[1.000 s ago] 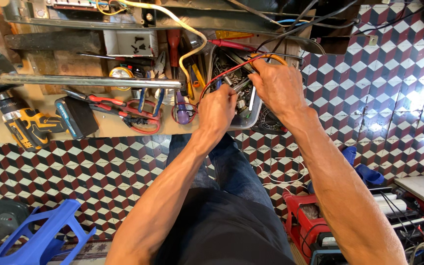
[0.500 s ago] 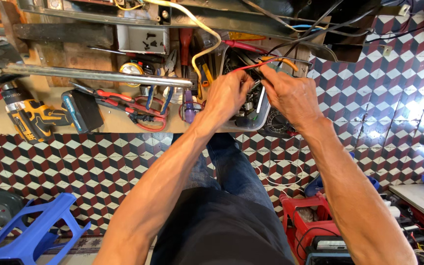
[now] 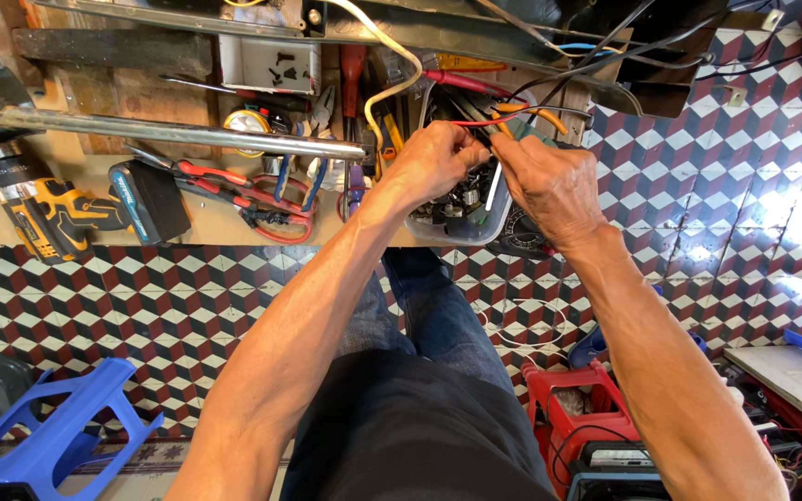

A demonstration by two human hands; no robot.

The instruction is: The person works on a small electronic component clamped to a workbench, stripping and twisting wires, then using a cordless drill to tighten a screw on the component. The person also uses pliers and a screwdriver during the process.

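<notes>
At far left of the bench, a yellow-and-black cordless drill [image 3: 53, 215] lies on its side, w/ a long steel tube [image 3: 178, 135] above it and red-handled pliers [image 3: 211, 174] beside. Centre frame, left hand [image 3: 431, 160] pinches a thin red wire [image 3: 486, 122], fingers curled tight. Right hand [image 3: 549, 186] pinches the same wire just beside it. Both hover over a clear plastic tub [image 3: 471, 221] of dark parts.

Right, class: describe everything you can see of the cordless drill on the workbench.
The cordless drill has a yellow and black body that looks plastic, with a dark battery block at the foot of its grip. It lies on its side at the bench's left end, below a long metal bar, beside red-handled pliers. Neither hand touches it.
</notes>
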